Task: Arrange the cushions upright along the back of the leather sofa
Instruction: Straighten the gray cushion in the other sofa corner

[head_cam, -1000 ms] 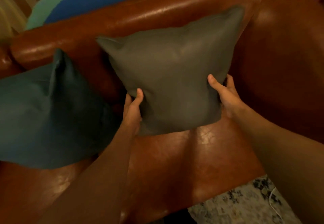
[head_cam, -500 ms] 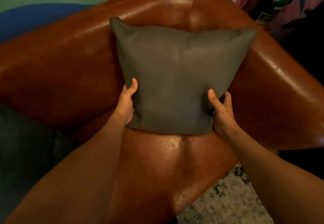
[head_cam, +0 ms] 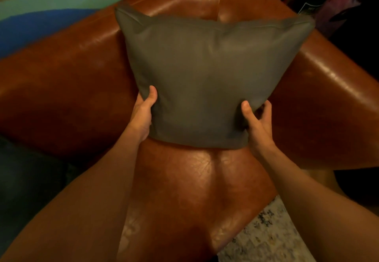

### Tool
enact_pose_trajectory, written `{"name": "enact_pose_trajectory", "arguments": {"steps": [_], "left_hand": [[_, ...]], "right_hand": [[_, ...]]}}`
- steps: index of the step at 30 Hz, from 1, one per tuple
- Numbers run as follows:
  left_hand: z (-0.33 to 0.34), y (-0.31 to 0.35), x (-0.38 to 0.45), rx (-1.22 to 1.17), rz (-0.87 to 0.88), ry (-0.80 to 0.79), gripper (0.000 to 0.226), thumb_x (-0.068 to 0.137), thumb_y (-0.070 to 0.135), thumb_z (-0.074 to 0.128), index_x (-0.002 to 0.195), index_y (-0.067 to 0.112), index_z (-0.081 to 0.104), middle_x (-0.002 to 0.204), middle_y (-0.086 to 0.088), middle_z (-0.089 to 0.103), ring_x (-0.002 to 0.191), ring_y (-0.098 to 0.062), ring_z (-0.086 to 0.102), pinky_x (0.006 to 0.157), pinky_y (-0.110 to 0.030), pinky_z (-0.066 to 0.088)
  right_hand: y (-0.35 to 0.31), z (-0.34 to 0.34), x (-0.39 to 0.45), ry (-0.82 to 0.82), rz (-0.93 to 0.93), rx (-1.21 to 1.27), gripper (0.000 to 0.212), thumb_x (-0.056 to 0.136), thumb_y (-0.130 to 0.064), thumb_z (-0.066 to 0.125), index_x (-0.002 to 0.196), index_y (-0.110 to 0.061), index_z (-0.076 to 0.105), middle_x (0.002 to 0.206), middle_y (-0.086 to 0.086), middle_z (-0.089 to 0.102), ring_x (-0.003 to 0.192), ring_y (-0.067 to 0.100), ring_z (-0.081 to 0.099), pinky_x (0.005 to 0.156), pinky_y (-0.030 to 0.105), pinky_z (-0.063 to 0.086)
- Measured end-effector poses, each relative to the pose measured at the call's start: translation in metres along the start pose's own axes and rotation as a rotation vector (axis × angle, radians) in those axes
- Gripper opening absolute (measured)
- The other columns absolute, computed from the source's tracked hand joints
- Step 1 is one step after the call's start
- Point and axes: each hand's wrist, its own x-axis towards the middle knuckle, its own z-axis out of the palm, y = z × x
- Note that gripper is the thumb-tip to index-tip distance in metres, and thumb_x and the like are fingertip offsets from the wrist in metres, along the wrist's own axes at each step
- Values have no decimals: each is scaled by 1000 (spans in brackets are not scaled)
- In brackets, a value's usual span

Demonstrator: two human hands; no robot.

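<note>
A grey cushion (head_cam: 207, 77) stood upright in the middle of the frame, its lower edge resting on the seat of the brown leather sofa (head_cam: 190, 183) and its back leaning into the corner where the backrest met the armrest. Its two upper corners rose as points, one at the upper left of centre and one at the upper right. Both hands gripped it by the lower corners. The left hand (head_cam: 142, 116) closed on the lower left corner, thumb pressed on the front face and the fingers hidden behind the fabric. The right hand (head_cam: 257, 124) closed on the lower right corner in the same way, thumb on the front and the fingers curled round the side edge. Bare forearms ran down from the hands to the lower left and lower right of the frame. A dark teal cushion (head_cam: 26, 181) lay at the left edge, only partly in view, beside the left forearm. Blue and teal fabric (head_cam: 41, 21) showed behind the sofa at the upper left. A pale patterned rug (head_cam: 266, 239) covered the floor at the lower right.
</note>
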Motion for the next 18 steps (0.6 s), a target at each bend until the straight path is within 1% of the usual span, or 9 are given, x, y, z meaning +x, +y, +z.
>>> {"name": "enact_pose_trajectory", "arguments": {"steps": [2,4,6,8,10,12,15,16,18], "left_hand": [[-3,-3,1,32,-28,6,58,100,55,53,154,39,39,144,21,54,124,-3,54,116,-43,38],[-3,-2,-1,50,-47,4,62,97,59,54,154,41,37,140,22,53,124,-4,52,116,-42,37],[0,2,-2,28,-43,1,66,89,61,59,150,42,42,141,22,56,125,-3,55,118,-45,40],[0,2,0,-10,-25,1,56,87,58,61,140,45,49,138,22,60,124,-1,58,118,-47,43],[0,-1,-2,-31,0,25,48,86,57,62,132,47,53,135,25,62,123,2,59,118,-47,43],[-1,-8,-7,-44,16,69,53,82,60,66,132,46,54,136,24,61,126,1,59,120,-47,42],[1,-14,-11,-60,11,120,81,75,66,69,148,40,46,146,19,57,134,-6,55,120,-47,42],[2,-13,-11,-49,-2,126,85,75,67,69,151,39,42,147,20,55,135,-6,54,120,-47,41],[5,-8,-10,-19,-34,121,89,77,67,66,156,38,35,142,22,54,134,-7,53,121,-49,40]], "right_hand": [[-1,3,5,-39,30,-4,89,74,-60,76,148,-31,35,137,-14,53,123,3,54,105,34,48],[-3,5,11,-63,62,-2,85,77,-55,72,149,-32,33,136,-16,53,121,0,54,108,36,48],[-5,5,16,-53,65,-9,80,82,-52,74,148,-32,34,139,-13,54,124,4,56,108,39,48],[-5,6,18,-26,50,7,71,84,-49,74,144,-28,41,139,-8,57,125,7,58,107,39,50],[-4,7,15,-13,32,14,60,89,-43,71,140,-24,45,136,-10,59,123,4,59,106,36,50],[0,8,13,-9,17,8,55,91,-39,69,138,-23,46,132,-13,60,119,-1,60,104,33,51],[4,9,18,-46,34,-17,60,91,-40,69,142,-26,40,130,-17,59,116,-7,59,102,29,51],[4,10,22,-62,47,-35,65,90,-44,69,144,-28,37,130,-19,58,116,-8,58,103,29,50],[3,10,31,-78,91,-90,81,79,-63,72,144,-34,32,131,-21,57,119,-4,58,108,35,48]]}}
